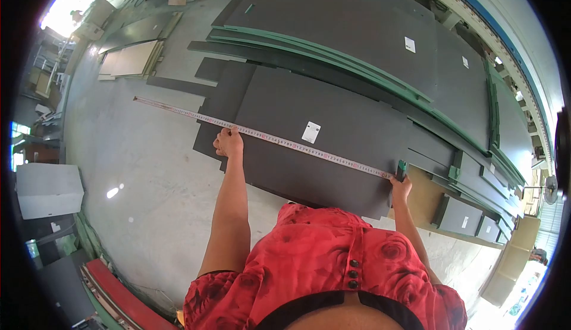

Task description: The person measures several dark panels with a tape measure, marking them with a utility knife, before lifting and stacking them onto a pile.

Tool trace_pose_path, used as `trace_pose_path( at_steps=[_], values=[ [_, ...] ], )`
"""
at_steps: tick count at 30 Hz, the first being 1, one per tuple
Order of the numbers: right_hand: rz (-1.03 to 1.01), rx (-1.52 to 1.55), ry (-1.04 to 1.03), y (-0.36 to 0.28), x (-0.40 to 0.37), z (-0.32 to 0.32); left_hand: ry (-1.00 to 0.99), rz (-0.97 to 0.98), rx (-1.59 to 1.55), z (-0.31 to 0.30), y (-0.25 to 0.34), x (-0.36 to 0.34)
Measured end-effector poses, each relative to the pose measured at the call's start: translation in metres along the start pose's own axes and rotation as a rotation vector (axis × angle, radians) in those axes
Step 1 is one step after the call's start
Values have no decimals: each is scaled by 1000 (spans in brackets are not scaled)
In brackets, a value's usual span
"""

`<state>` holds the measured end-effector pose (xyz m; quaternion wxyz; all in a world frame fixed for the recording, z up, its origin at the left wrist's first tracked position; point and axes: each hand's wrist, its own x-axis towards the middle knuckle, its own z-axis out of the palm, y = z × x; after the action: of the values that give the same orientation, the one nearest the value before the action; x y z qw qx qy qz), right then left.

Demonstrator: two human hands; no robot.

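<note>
White and slender, one tape (279, 141) is stretching in a nearly straight slanting line across one dark grey panel (321, 178); it is carrying black digits and reddish marks along its face, and its tip is reaching past the panel's left side, out over the pale floor (143, 169); at the other end it is running into one green-and-dark case (401, 168), which is standing by the panel's right edge.

Two hands are working on it; the right hand (401, 188) is grasping the case, with the thumb side lying close to the tape's mouth; the left hand (228, 143) is touching the tape's near edge toward the panel's left part, fingers bent, though I cannot tell whether they are pinching it or only pressing.

One white label (310, 132) is lying on the panel, just beyond the tape; two more labels, an upper label (410, 44) and a farther label (466, 62), are showing on the large sheets behind; several green strips (333, 57) are running between; one fan (551, 189) is standing at the far right; the person is wearing one red floral shirt (309, 241), with three dark buttons (354, 274) showing.
</note>
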<state>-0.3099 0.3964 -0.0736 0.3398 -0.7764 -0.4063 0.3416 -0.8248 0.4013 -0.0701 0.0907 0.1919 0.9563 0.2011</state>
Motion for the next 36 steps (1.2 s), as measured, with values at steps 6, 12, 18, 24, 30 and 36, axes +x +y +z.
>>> trace_pose_path(
  at_steps=[6, 12, 18, 24, 30, 36],
  values=[
    [-13, -11, -47, 6, 5, -3, -36, -2, 5, -6, 3, -5],
    [-34, -1, -68, -5, 1, -6, -3, -14, 32, -1, 5, -7],
    [-62, -60, -102, -2, 4, -9, 100, -4, 43, 5, 9, -14],
    [-217, -124, -42, -6, 20, -22, 153, 17, 44, 4, 9, -18],
    [-168, 10, -4, -107, 23, -20, 142, 30, 2, 3, 11, -17],
    [-45, 457, -478, -231, -33, 92, 152, 34, -8, 2, 8, -13]
  ],
)
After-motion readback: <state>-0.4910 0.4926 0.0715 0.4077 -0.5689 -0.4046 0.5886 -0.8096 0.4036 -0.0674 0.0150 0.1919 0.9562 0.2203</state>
